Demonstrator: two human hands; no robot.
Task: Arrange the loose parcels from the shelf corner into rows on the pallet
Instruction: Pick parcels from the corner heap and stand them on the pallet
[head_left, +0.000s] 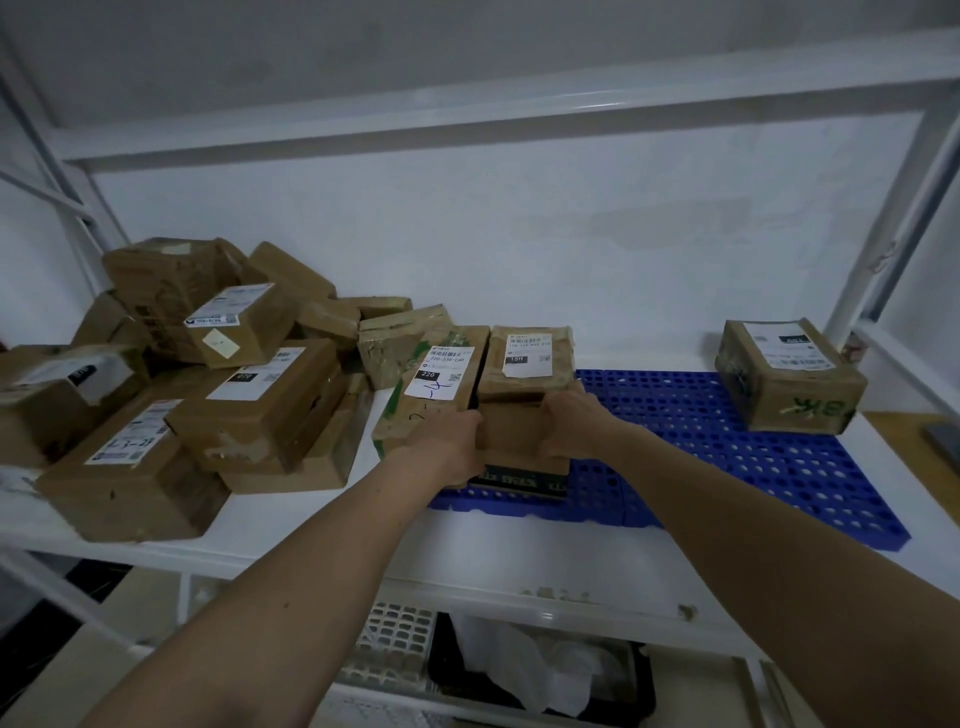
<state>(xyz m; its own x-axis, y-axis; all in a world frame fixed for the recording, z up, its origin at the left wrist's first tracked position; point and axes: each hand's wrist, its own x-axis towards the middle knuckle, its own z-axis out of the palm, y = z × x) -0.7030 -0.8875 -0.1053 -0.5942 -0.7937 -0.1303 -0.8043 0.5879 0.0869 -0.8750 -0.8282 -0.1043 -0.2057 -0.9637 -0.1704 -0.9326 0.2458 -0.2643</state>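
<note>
A blue perforated pallet (727, 457) lies on the white shelf (322, 525). On its left end stands a small stack: a parcel with a "15H" label (527, 358) on top, a plain brown parcel (511, 428) under it, and a black-edged box (519, 483) at the bottom. My left hand (449, 441) grips the brown parcel's left side and my right hand (569, 423) grips its right side. A parcel labelled "220" (431, 384) leans against the stack's left side, behind my left hand. One more parcel (784, 374) sits at the pallet's far right.
Several loose brown parcels (208, 374) are heaped in the shelf's left corner. White shelf uprights (893, 218) frame the right side. Below the shelf are a white crate (395, 644) and a black bin holding white plastic (545, 670).
</note>
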